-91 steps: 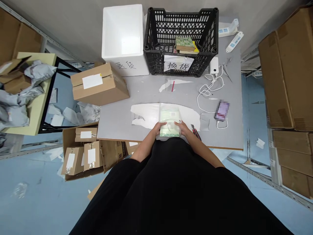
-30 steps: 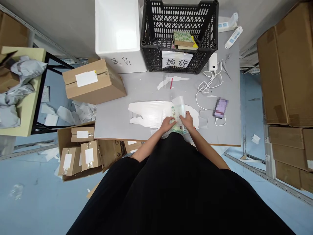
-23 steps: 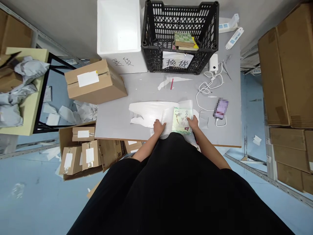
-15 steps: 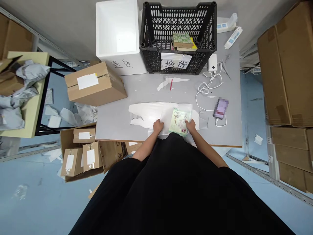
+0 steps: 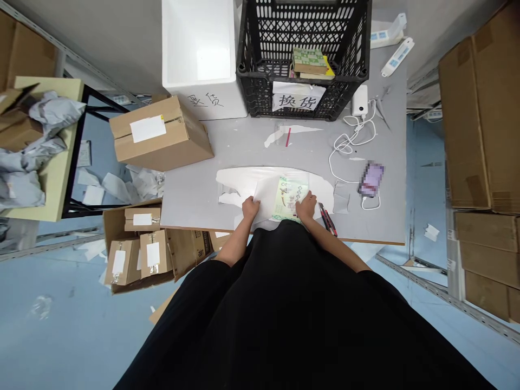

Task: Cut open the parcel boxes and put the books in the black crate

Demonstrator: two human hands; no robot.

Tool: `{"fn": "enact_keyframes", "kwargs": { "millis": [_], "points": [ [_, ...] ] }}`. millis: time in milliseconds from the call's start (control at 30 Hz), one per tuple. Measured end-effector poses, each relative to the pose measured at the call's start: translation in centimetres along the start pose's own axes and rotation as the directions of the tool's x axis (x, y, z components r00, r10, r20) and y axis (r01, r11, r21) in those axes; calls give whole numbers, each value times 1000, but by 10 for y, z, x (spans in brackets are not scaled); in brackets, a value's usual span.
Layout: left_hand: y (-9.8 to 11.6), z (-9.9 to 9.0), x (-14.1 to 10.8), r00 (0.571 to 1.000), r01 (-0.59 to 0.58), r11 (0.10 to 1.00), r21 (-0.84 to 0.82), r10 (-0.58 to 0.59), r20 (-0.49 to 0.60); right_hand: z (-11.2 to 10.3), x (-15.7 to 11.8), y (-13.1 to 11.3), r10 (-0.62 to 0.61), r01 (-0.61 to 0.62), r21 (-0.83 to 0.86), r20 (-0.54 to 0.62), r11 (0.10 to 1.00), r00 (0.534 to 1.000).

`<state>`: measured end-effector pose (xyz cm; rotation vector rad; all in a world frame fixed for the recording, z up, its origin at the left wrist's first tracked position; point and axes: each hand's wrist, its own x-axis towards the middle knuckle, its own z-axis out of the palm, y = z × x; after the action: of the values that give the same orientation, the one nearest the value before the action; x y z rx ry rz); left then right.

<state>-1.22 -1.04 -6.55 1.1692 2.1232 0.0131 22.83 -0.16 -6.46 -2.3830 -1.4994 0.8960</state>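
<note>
My left hand (image 5: 251,207) lies on the white plastic bag (image 5: 239,181), fingers flat and open, not gripping, just left of the green printed packet (image 5: 290,197). My right hand (image 5: 306,205) sits at the packet's lower right edge, fingers slightly curled; I cannot tell whether they grip it. The packet lies flat on the bag, near the table's front edge and between my hands.

A box cutter (image 5: 327,219) lies just right of my right hand. Farther right are a white cable (image 5: 345,149), a power bank (image 5: 359,100) and a pixelated object (image 5: 371,179). Beyond the bag, on the grey table (image 5: 227,146), stand a black plastic crate (image 5: 303,54) holding books (image 5: 309,60) and a white foam box (image 5: 199,49). A taped cardboard parcel (image 5: 160,141) rests at the table's left edge.
</note>
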Motion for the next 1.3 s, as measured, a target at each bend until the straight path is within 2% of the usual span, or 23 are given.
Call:
{"fn": "enact_keyframes", "kwargs": {
  "millis": [67,133,233,267,300,367,433,567,800,1000,1067,1167,1300],
  "points": [
    [1,-1,-2,1000,3,1000,4,-3,10,2,-6,-8,-88,87,-62,-23,994,996],
    [4,-2,-6,998,-26,999,37,28,-63,6,-12,-17,-185,185,-122,11,975,983],
    [16,-1,-14,947,-181,967,178,220,-235,13,-18,-27,-210,220,-174,77,960,975],
    [22,2,-17,925,-251,942,223,301,-230,15,-19,-29,-194,206,-184,82,961,978],
    [28,6,-20,914,-319,917,241,364,-178,16,-19,-31,-175,187,-189,79,964,981],
    [40,17,-24,912,-401,897,188,410,-14,16,-18,-31,-138,148,-188,66,971,988],
    [51,30,-27,935,-349,934,73,342,96,14,-15,-27,-108,118,-176,69,977,992],
    [62,48,-23,979,-142,988,-66,150,140,4,-7,-15,-30,40,-104,89,994,996],
    [60,46,-6,973,-54,987,-150,86,215,-3,-1,-4,-23,26,-21,127,999,992],
    [53,43,-5,985,-27,991,-129,48,164,-17,13,6,-103,87,132,117,987,988],
    [52,40,-6,985,-32,992,-120,52,163,-28,20,13,-84,72,144,81,987,993],
    [53,37,-8,984,-22,993,-118,43,171,-46,25,30,20,-18,99,-14,995,1000],
    [56,37,-11,986,-16,993,-118,35,163,-64,21,53,118,-110,53,-209,993,971]
  ]
}}
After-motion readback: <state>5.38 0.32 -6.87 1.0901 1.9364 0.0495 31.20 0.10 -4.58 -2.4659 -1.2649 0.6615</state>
